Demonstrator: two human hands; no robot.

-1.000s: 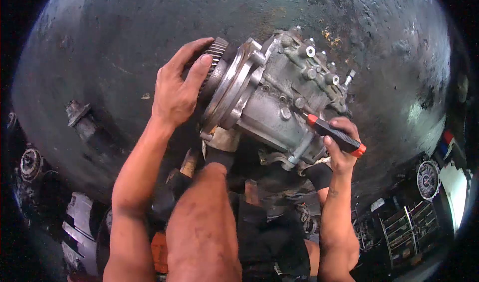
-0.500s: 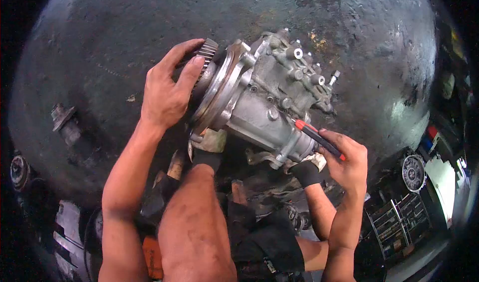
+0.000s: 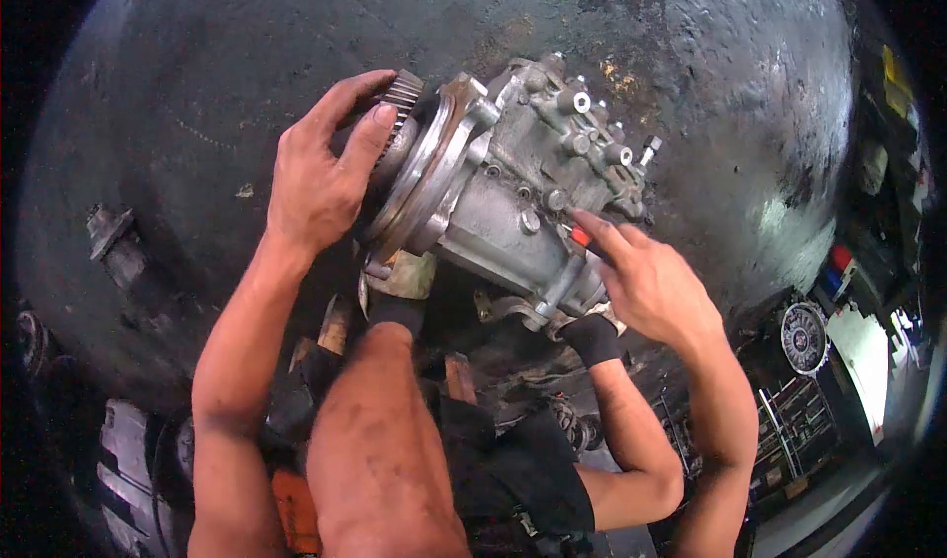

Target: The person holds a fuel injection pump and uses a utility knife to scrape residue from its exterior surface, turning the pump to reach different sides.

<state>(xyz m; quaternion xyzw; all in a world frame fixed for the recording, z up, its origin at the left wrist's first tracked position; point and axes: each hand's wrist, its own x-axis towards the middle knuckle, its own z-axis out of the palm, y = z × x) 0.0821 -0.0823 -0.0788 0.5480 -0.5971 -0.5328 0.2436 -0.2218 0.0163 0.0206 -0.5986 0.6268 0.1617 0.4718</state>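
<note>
A grey metal injection pump [image 3: 493, 213] lies tilted between the feet, its flange towards the left. My left hand [image 3: 321, 173] is closed around the toothed gear [image 3: 402, 94] at the flange end, thumb on the near side and fingers over the far rim. My right hand [image 3: 656, 287] grips a red-and-black-handled screwdriver [image 3: 580, 234] against the pump's side, close to a round bolt head [image 3: 555, 200]. Most of the handle is hidden in the fingers, and the exact contact of the tip cannot be made out.
Dark, oily floor [image 3: 247, 45] surrounds the pump. My legs [image 3: 380, 440] are on both sides below it. A metal part [image 3: 113, 237] lies on the left. A round disc [image 3: 804, 339] and a metal rack [image 3: 794, 420] stand at the right.
My right hand has moved up and left along the screwdriver, covering more of its handle. My left hand stays on the gear. The view has shifted slightly.
</note>
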